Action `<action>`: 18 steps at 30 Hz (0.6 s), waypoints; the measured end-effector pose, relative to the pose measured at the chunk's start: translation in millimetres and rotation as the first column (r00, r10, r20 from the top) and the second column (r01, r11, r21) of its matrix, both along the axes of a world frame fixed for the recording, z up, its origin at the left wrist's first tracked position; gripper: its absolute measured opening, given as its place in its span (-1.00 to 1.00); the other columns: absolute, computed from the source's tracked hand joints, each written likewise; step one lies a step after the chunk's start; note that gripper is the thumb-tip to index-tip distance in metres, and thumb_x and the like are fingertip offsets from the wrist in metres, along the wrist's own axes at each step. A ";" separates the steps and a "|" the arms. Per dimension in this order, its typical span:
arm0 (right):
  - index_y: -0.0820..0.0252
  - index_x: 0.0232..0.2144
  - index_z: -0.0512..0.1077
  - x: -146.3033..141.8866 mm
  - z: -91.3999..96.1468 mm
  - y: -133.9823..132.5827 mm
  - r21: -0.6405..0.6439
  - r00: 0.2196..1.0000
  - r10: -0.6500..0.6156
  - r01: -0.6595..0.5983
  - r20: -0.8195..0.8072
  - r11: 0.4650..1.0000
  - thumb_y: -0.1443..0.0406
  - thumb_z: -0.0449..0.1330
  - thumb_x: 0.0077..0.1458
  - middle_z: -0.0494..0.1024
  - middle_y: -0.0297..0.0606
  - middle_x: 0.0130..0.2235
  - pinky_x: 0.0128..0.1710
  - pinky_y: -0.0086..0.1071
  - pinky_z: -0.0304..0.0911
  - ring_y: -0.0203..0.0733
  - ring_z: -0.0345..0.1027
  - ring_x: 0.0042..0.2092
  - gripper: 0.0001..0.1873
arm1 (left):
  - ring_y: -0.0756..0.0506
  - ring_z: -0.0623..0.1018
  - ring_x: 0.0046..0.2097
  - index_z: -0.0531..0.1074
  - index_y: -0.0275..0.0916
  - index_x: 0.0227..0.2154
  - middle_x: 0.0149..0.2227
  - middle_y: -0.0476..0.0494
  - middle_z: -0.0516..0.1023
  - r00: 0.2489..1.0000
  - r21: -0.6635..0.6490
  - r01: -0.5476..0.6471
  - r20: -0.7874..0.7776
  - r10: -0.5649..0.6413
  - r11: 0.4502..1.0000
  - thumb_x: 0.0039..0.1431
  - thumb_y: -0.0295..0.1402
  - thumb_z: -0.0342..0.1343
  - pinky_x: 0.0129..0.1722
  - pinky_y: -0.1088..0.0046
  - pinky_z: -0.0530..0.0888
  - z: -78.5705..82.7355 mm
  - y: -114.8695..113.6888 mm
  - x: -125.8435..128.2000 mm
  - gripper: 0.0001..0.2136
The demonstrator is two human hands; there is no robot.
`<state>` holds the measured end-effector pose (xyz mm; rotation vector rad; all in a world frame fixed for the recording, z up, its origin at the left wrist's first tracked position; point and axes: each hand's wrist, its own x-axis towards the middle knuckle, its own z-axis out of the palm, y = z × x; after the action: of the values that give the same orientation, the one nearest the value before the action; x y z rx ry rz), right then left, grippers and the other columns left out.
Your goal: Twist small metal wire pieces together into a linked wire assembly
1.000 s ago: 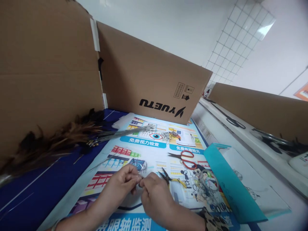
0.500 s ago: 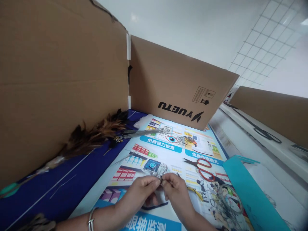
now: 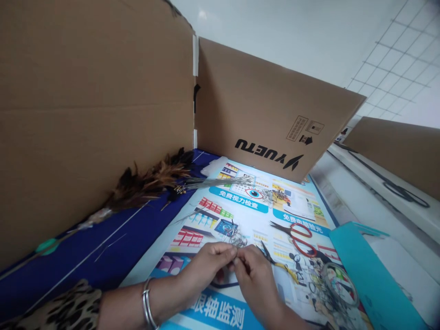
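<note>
Over the printed poster, my left hand (image 3: pixel 210 265) and my right hand (image 3: pixel 257 272) meet fingertip to fingertip, both closed in a pinch. Whatever lies between the fingers is too small and covered to name. Just beyond the fingertips is a loose tangle of thin silvery wire (image 3: pixel 236 237). Pliers with yellow handles (image 3: pixel 288 270) lie to the right of my right hand, jaws pointing away. Farther right rest scissors with red handles (image 3: pixel 302 239). A silvery bracelet is on my left wrist.
A wire coil (image 3: pixel 340 284) lies among small parts at the right, beside a turquoise box (image 3: pixel 364 275). Straight wires (image 3: pixel 216 182) are bundled at the back. Brown feathers (image 3: pixel 147 185) line the left cardboard wall (image 3: pixel 96 110); another cardboard panel (image 3: pixel 261 101) stands behind.
The view has shifted, so the surroundings sit farther right. My hands remain pinched together. The pliers, partly covered by my right hand before, now show more fully.
</note>
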<state>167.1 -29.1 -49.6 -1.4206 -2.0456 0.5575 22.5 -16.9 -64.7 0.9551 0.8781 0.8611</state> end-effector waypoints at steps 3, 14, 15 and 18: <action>0.18 -0.46 0.34 0.4 -3.9 -1.2 0.064 0.995 0.020 -0.027 0.100 0.998 0.42 0.00 0.07 0.39 -0.24 -0.40 -0.34 -0.38 0.18 -0.20 0.27 -0.34 -0.85 | 0.07 0.23 -0.61 0.32 -0.30 -0.61 -0.64 0.07 0.25 0.999 -0.019 -0.033 0.034 0.034 0.999 -0.02 -0.09 0.11 -0.59 0.55 0.13 -0.1 -0.9 0.7 -0.66; 0.25 -0.42 0.34 -11.9 -23.3 -19.9 0.331 0.870 0.138 -0.321 0.474 0.887 0.44 -0.01 -0.02 0.40 -0.12 -0.45 -0.52 -0.32 0.14 -0.13 0.24 -0.46 -0.86 | 0.10 0.04 -0.65 0.33 -0.29 -0.52 -0.70 0.16 0.07 0.998 -0.091 -0.056 -0.028 0.054 0.994 0.05 -0.13 0.05 -0.64 0.58 -0.01 1.3 3.1 -3.8 -0.71; 0.24 -0.42 0.34 -13.3 -24.6 -22.4 0.321 0.862 0.162 -0.345 0.481 0.882 0.45 -0.01 -0.04 0.40 -0.14 -0.45 -0.52 -0.33 0.14 -0.14 0.24 -0.46 -0.86 | 0.09 0.01 -0.65 0.33 -0.29 -0.52 -0.71 0.17 0.04 0.996 -0.054 -0.061 -0.076 0.057 0.997 0.08 -0.13 0.02 -0.65 0.57 -0.04 1.6 4.7 -4.5 -0.71; 0.24 -0.42 0.33 -12.1 -22.2 -23.3 0.298 0.856 0.205 -0.375 0.474 0.878 0.44 0.00 -0.03 0.40 -0.15 -0.42 -0.51 -0.33 0.17 -0.14 0.25 -0.44 -0.87 | 0.08 0.03 -0.63 0.31 -0.28 -0.57 -0.71 0.15 0.05 0.978 0.112 -0.034 -0.201 0.056 0.993 0.11 -0.16 -0.03 -0.64 0.56 -0.02 3.4 11.2 -6.1 -0.70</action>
<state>154.9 -52.5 -71.8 -1.0593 -2.5757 -0.0666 16.4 -5.8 -61.3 1.1363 1.0400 0.8669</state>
